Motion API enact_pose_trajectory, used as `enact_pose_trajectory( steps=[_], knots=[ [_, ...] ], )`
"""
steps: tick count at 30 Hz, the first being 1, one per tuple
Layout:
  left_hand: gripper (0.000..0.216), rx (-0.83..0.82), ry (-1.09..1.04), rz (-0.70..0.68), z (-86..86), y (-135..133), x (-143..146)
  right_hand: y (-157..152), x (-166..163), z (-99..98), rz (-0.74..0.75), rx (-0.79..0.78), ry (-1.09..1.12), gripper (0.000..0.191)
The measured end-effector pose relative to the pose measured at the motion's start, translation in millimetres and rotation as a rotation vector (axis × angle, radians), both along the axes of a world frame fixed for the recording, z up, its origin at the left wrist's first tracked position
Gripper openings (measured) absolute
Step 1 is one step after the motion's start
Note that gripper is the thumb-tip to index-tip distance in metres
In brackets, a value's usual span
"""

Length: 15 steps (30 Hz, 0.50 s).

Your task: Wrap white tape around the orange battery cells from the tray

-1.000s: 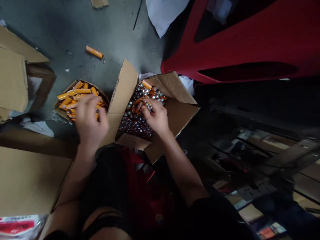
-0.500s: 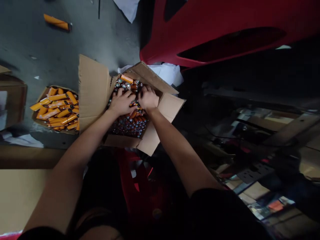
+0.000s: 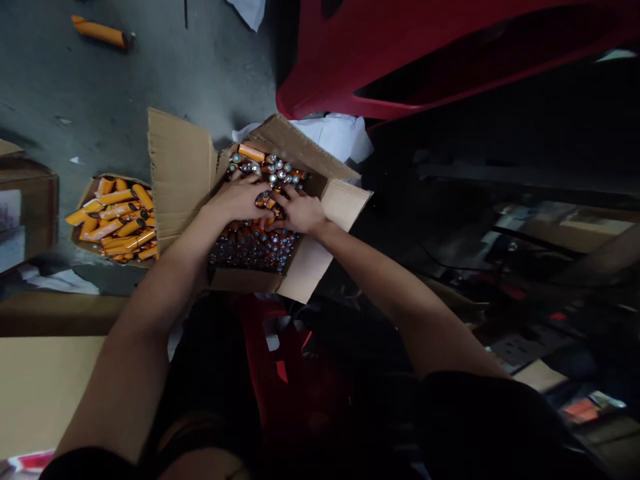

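An open cardboard box [image 3: 183, 173] in front of me holds many small orange cylindrical batteries [image 3: 253, 250], most standing with their metal ends up. My left hand [image 3: 241, 200] reaches in from the left, fingers curled against a cluster of batteries. From the other side my right hand [image 3: 304, 212] presses its bent fingers on the same cluster [image 3: 270, 202], so the batteries sit between both hands. One orange battery [image 3: 251, 153] lies on its side at the far edge. My fingertips are partly hidden among the batteries.
Left of the box, a smaller carton of orange tubes [image 3: 117, 213] stands on the grey floor. Another orange tube [image 3: 100, 32] lies farther off. A red plastic chair [image 3: 340, 73] is beyond the box, with white paper [image 3: 335, 133] beneath it. Cluttered shelving fills the right side.
My right hand has drawn back toward me and to the right, uncovering batteries at the far side. My left hand has turned more sideways across the box. The view has shifted slightly.
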<state>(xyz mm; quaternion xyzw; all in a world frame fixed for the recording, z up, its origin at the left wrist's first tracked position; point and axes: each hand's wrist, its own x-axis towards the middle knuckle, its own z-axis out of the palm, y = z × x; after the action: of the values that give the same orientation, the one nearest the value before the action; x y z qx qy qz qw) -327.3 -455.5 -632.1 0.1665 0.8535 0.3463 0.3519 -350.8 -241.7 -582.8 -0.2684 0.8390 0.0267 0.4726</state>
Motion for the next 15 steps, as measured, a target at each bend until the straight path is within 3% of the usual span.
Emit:
enact_pose_trajectory(
  steps=[3, 6, 9, 12, 15],
  knots=[
    [0.101, -0.081, -0.009, -0.089, 13.2, -5, 9, -1, -5, -1.1, 0.020, -0.022, -0.008, 0.089],
    [0.085, -0.098, 0.014, -0.072, 16.3, -8, 16, -4, 4, 3.6, 0.007, -0.038, 0.030, 0.076],
    [0.074, -0.086, 0.006, 0.002, 9.7, -10, 16, -11, 18, 6.8, -0.047, -0.001, 0.079, 0.076],
    [0.065, -0.037, 0.023, -0.016, 7.4, -9, 18, -17, 25, 7.6, -0.043, 0.011, 0.050, 0.078],
    [0.061, -0.046, 0.021, -0.032, 12.5, -5, 24, -18, 31, 8.4, -0.031, -0.014, 0.040, 0.067]
  ],
)
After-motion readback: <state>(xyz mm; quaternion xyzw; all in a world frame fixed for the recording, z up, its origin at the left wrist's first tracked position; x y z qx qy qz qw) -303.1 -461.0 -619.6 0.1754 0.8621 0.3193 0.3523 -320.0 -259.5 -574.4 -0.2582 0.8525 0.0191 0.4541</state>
